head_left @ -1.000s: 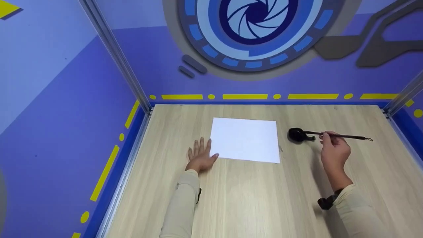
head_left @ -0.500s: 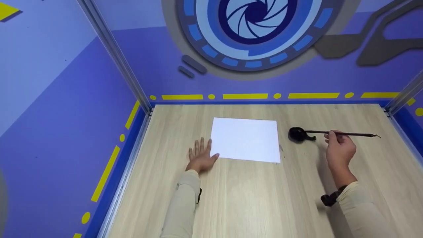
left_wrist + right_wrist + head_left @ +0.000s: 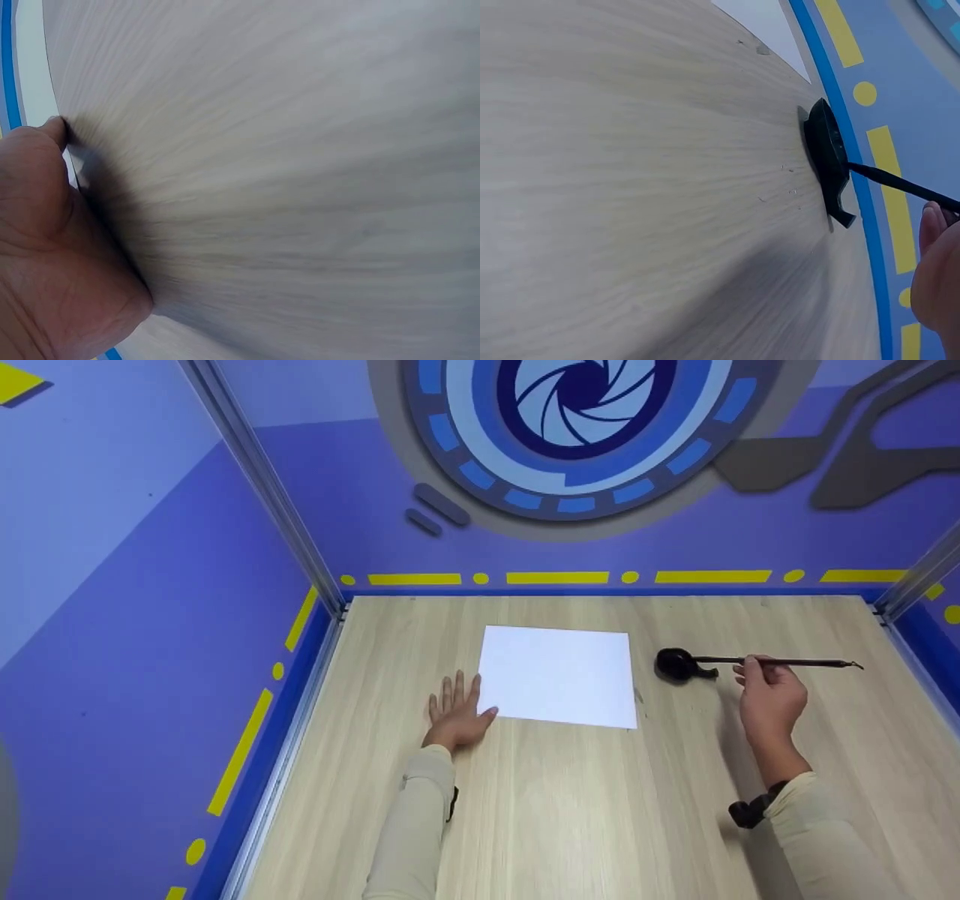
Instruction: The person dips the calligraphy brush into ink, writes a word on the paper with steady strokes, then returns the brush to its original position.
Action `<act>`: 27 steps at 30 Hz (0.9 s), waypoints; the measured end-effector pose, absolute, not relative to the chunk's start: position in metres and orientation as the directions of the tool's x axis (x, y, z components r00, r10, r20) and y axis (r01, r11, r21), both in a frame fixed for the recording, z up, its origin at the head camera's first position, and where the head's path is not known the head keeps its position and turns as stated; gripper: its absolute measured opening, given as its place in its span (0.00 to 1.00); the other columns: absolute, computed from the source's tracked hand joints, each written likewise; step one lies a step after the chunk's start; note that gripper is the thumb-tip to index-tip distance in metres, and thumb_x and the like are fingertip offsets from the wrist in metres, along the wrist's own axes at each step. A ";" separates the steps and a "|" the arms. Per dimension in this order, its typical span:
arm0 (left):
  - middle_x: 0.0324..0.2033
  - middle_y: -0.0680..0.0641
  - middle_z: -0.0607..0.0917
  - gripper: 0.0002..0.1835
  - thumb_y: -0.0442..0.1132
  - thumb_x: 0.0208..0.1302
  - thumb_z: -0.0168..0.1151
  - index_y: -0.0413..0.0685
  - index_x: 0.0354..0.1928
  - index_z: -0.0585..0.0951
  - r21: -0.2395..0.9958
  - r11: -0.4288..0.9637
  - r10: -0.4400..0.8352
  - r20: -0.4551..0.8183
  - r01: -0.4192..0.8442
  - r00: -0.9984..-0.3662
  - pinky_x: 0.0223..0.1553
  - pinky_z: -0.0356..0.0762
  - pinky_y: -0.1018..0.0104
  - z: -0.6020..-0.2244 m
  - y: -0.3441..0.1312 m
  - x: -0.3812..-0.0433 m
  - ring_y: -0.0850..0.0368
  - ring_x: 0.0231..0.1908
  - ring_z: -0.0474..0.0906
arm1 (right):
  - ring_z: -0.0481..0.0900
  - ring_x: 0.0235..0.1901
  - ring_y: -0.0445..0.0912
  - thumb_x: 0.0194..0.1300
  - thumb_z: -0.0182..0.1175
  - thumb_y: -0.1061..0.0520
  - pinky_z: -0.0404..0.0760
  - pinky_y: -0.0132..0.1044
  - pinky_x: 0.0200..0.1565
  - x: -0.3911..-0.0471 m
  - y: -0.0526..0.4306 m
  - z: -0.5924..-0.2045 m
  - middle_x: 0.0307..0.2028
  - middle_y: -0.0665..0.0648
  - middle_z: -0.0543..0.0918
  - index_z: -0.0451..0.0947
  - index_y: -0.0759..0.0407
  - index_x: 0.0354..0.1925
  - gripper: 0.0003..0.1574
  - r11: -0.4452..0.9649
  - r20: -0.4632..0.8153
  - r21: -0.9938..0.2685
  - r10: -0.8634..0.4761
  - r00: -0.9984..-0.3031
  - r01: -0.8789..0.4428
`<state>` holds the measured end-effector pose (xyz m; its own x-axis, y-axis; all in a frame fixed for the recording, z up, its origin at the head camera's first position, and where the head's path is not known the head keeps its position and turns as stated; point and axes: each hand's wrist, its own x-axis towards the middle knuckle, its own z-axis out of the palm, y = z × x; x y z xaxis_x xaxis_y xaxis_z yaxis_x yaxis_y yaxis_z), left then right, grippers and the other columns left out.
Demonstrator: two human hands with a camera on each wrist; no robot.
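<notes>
A dark calligraphy brush (image 3: 814,663) lies nearly level in my right hand (image 3: 775,701), pinched between thumb and fingers. Its tip end reaches the rim of a small black ink dish (image 3: 675,666) with a curved handle; the right wrist view shows the brush (image 3: 900,182) meeting the dish (image 3: 826,142) at its edge. My left hand (image 3: 457,727) rests flat on the table with fingers spread, its thumb touching the lower left corner of a white sheet of paper (image 3: 556,677). In the left wrist view, the left hand (image 3: 56,247) shows mostly palm and thumb.
The wood-grain table (image 3: 570,810) ends at blue-purple panels with yellow marks at the back and sides. A metal post (image 3: 262,472) stands at the back left corner. Small dark smudges (image 3: 639,697) mark the table by the paper's right edge.
My right hand has moved a little to the right with the brush, whose tip end has drawn back toward the dish's rim. The left hand and the paper have stayed in place.
</notes>
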<state>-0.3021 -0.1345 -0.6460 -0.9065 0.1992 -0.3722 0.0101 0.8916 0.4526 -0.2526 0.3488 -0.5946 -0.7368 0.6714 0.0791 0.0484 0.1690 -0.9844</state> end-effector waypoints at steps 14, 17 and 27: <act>0.87 0.50 0.25 0.47 0.70 0.79 0.42 0.67 0.87 0.35 0.439 0.899 0.177 -0.363 0.000 -0.915 0.83 0.18 0.34 -0.654 -0.134 -0.308 0.43 0.86 0.16 | 0.88 0.36 0.31 0.78 0.63 0.49 0.82 0.19 0.39 -0.252 0.349 -0.592 0.32 0.35 0.89 0.85 0.58 0.50 0.15 0.227 0.111 -0.972 0.669 -0.735 0.059; 0.87 0.51 0.24 0.48 0.70 0.79 0.43 0.65 0.87 0.35 0.448 0.894 0.170 -0.373 -0.017 -0.912 0.83 0.16 0.35 -0.654 -0.134 -0.309 0.44 0.86 0.15 | 0.87 0.35 0.31 0.78 0.63 0.49 0.80 0.19 0.38 -0.251 0.349 -0.592 0.32 0.36 0.88 0.86 0.58 0.49 0.14 0.223 0.113 -0.973 0.689 -0.716 0.062; 0.86 0.50 0.23 0.46 0.66 0.81 0.44 0.65 0.87 0.35 0.463 0.886 0.193 -0.374 -0.002 -0.907 0.82 0.13 0.34 -0.653 -0.133 -0.307 0.44 0.85 0.13 | 0.85 0.35 0.30 0.78 0.62 0.48 0.79 0.20 0.37 -0.251 0.351 -0.595 0.32 0.36 0.88 0.85 0.57 0.49 0.14 0.211 0.102 -0.975 0.694 -0.713 0.066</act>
<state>-0.3065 -0.1329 -0.6527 -0.9071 0.1934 -0.3739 -0.0017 0.8865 0.4628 -0.2511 0.3510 -0.5954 -0.7128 0.6940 0.1015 0.0665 0.2109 -0.9752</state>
